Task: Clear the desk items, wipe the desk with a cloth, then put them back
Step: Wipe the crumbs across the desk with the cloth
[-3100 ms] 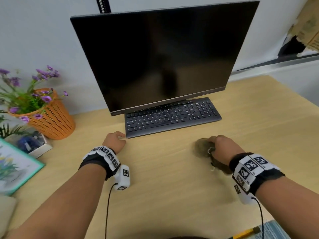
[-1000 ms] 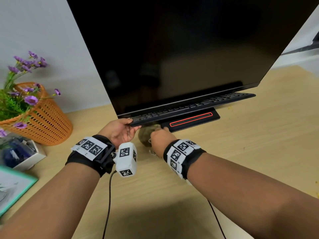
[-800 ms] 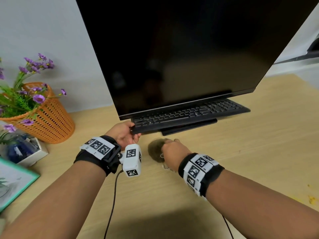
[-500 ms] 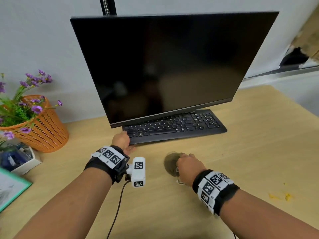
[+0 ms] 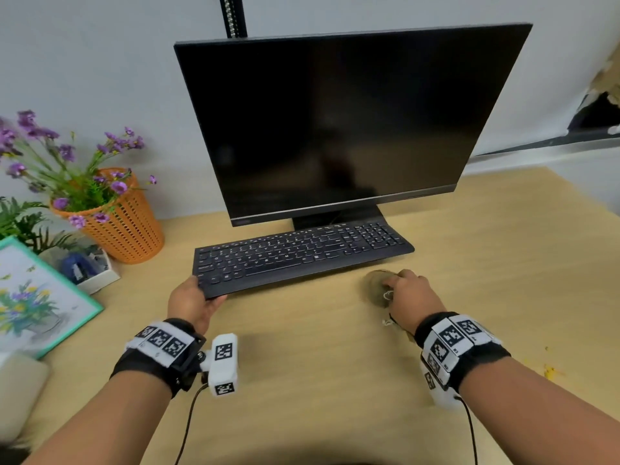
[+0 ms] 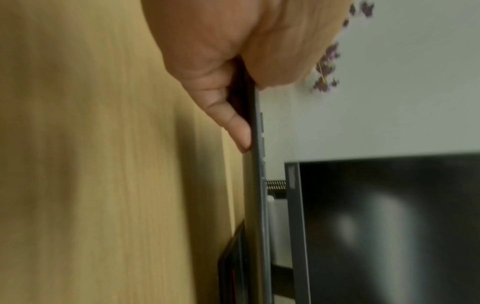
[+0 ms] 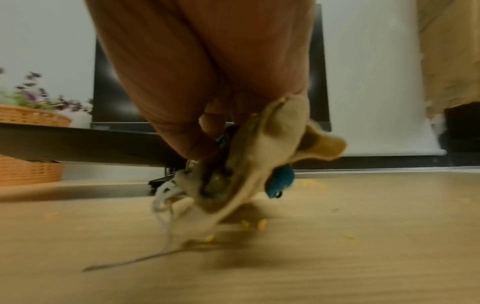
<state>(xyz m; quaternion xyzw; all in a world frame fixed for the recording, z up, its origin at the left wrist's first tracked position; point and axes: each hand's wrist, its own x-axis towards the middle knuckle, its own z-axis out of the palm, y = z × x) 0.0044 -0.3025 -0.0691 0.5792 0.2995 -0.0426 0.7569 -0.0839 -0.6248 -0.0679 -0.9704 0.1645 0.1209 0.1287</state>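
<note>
A black keyboard (image 5: 295,258) lies across the wooden desk (image 5: 335,364) in front of the dark monitor (image 5: 342,122). My left hand (image 5: 193,302) grips the keyboard's near-left corner, thumb on top and fingers (image 6: 233,123) under its edge (image 6: 255,185), which sits raised off the desk. My right hand (image 5: 407,293) holds a crumpled brown-beige cloth (image 5: 377,288) bunched against the desk, right of the keyboard. In the right wrist view the cloth (image 7: 254,164) hangs from my fingers (image 7: 197,133) with a loose string and a blue patch.
An orange basket of purple flowers (image 5: 114,213) stands at the back left, with a small white box (image 5: 90,271) and a green-framed picture (image 5: 33,297) in front of it. Yellow crumbs (image 5: 550,370) lie at the right, and more (image 7: 252,224) under the cloth.
The keyboard's front came down from its steep tilt under the monitor while my left hand kept hold of it. My right hand slid the cloth rightward out from under the keyboard.
</note>
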